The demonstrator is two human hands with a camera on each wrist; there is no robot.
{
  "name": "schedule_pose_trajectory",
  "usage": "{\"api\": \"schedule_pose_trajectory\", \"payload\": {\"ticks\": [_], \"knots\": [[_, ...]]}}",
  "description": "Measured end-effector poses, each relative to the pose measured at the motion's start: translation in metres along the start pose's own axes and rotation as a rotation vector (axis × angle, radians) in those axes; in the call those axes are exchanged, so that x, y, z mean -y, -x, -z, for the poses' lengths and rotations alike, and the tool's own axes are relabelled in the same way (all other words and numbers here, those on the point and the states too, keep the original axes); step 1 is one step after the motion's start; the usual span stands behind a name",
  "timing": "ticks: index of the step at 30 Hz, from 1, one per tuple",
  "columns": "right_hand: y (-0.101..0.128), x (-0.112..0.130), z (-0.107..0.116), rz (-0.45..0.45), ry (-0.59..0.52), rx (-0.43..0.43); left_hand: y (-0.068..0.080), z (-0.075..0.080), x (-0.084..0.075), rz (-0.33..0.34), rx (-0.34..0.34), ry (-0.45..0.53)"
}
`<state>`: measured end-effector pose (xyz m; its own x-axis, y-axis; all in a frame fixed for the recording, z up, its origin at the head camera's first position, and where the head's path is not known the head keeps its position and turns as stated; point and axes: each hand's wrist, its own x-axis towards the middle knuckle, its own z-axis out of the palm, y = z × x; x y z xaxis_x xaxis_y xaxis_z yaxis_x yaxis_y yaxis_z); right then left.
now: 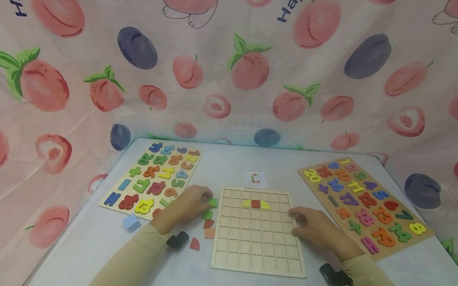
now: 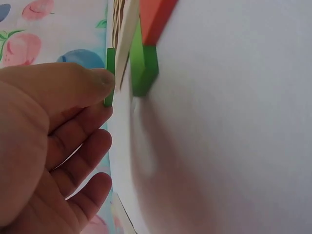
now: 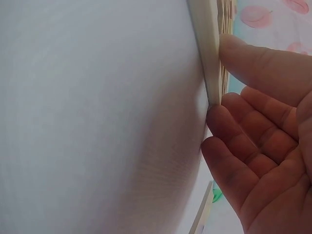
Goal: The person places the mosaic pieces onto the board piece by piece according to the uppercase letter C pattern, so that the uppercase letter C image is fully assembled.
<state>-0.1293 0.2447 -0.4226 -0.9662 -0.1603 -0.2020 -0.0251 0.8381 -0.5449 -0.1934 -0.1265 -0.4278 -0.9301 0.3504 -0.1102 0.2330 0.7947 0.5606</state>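
Note:
My left hand (image 1: 191,202) pinches a thin green square block (image 2: 110,57) between thumb and fingers, just left of the wooden grid board (image 1: 257,246). Below it on the table lie another green block (image 1: 207,215), a red quarter-circle piece (image 1: 208,224), an orange square (image 1: 209,233) and a second red quarter-circle (image 1: 194,244). On the board's grid, a red square (image 1: 255,204) sits between two yellow quarter-circles (image 1: 265,205). With thumb and fingertips, my right hand (image 1: 315,228) touches the board's right edge and holds no loose piece.
A small pattern card (image 1: 255,180) lies beyond the board. Number puzzle boards stand on both sides, one at the left (image 1: 139,212) and one at the right (image 1: 386,254). Near the left one sits a blue cube (image 1: 131,223). A fruit-print curtain (image 1: 229,79) closes off the back.

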Motion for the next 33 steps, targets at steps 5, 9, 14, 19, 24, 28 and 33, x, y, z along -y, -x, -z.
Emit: {"api": "schedule_pose_trajectory", "payload": {"ticks": [5,9,14,19,24,28,33], "knots": [[0.000,-0.001,0.000,0.005,0.002,-0.004,-0.005,-0.004,-0.007,-0.033,0.027,0.011],[0.000,-0.001,0.000,0.005,0.007,-0.003,-0.009,-0.008,-0.014,-0.067,0.036,0.009],[-0.001,-0.001,0.001,0.002,0.009,0.002,-0.013,-0.015,-0.023,-0.103,0.039,-0.008],[-0.001,-0.002,0.001,0.009,0.005,0.001,-0.018,-0.019,-0.032,-0.120,0.055,-0.019],[-0.001,-0.002,0.001,0.008,0.009,0.007,-0.024,-0.024,-0.038,-0.133,0.065,-0.033],[-0.001,-0.002,0.001,0.010,0.006,0.007,-0.027,-0.027,-0.042,-0.159,0.067,-0.040],[-0.001,-0.002,0.001,0.010,-0.002,0.008,-0.029,-0.029,-0.048,-0.170,0.070,-0.060]]}}
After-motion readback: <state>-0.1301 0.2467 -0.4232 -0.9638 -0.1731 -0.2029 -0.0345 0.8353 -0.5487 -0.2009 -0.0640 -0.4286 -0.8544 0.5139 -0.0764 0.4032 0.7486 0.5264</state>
